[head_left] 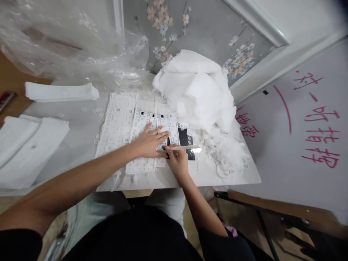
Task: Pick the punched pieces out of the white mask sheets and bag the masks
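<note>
My left hand (149,142) lies flat with its fingers spread on white sheets (116,125) dotted with small rings and square cut-outs. My right hand (178,159) pinches a slim, pale pen-like tool (186,147). Its dark tip meets the sheet beside my left thumb; I cannot tell what kind of tip it is. Several of these sheets lie side by side and partly overlap. A black panel (185,139) shows just right of them, partly covered by white scraps.
A large heap of white cloth-like pieces (201,90) stands behind my hands, with shredded white scraps (227,154) at its front right. Folded white stacks (62,92) and white sheets (29,148) lie left. Clear plastic film (81,50) is behind; a whiteboard (288,152) stands right.
</note>
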Motion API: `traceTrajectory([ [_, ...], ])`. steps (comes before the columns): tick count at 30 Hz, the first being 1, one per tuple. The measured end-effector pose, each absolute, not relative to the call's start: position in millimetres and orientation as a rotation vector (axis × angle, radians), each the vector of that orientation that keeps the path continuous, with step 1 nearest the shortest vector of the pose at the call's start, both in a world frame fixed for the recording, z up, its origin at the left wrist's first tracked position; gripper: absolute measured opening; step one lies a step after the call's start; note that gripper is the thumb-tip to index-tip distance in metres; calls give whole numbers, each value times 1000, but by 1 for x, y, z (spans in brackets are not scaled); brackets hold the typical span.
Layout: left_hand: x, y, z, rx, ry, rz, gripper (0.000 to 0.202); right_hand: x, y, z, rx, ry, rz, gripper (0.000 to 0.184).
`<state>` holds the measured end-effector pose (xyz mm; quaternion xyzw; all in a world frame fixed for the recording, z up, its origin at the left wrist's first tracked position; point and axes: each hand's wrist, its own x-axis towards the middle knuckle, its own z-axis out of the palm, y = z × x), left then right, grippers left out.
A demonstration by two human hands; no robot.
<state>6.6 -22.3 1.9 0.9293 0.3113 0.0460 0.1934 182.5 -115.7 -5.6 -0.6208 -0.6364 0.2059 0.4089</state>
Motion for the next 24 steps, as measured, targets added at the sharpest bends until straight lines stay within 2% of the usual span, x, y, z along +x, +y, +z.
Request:
traceTrajectory([
  [8,5,-22,-4,2631,868,162,99,187,-113,-9,-1545,-1698,440,21],
  [13,6,-20,-10,2659,871,127,90,183,-123,-14,-1515,-1999,81,19],
  [16,4,-19,-9,2664,849,104,96,184,-122,-17,-1483,-2091,-80,19],
  [21,8,-23,-8,2633,859,105,111,209,-99,-9,-1627,-1715,-225,23],
  [24,17,-29,-8,2599,934,159,116,218,-94,2,-1613,-1371,-112,21],
])
